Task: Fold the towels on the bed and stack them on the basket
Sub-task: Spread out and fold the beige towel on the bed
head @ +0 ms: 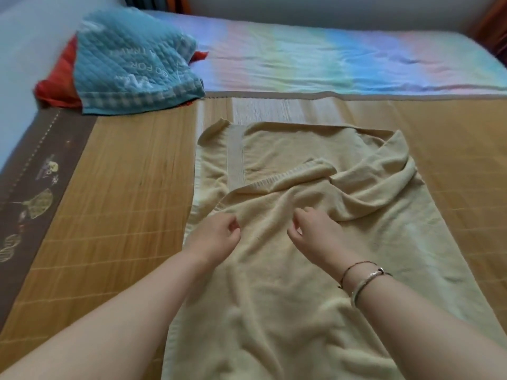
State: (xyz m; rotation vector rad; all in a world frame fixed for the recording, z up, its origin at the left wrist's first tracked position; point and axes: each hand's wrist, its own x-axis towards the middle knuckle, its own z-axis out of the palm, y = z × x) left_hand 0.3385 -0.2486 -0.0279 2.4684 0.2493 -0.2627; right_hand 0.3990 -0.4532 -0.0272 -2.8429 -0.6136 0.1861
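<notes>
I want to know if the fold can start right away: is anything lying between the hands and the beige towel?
Nothing visible is in the way. The left hand and right hand are directly over the beige towel, which lies rumpled on the bamboo mat. The teal quilted cloth sits apart at the far left. No basket shows.

Beige towel (288,283) lies spread lengthwise on bamboo mat (123,187) covering the near part of the bed (329,58); far end rumpled, one banded edge folded back over the middle. Left hand (216,237) and right hand (315,231) sit over the towel's centre, fingers loosely curled, near each other; grip on cloth unclear. Bracelets (365,281) on right wrist. Blue quilted towel (131,58) heaped at far left over red cloth (55,83).
</notes>
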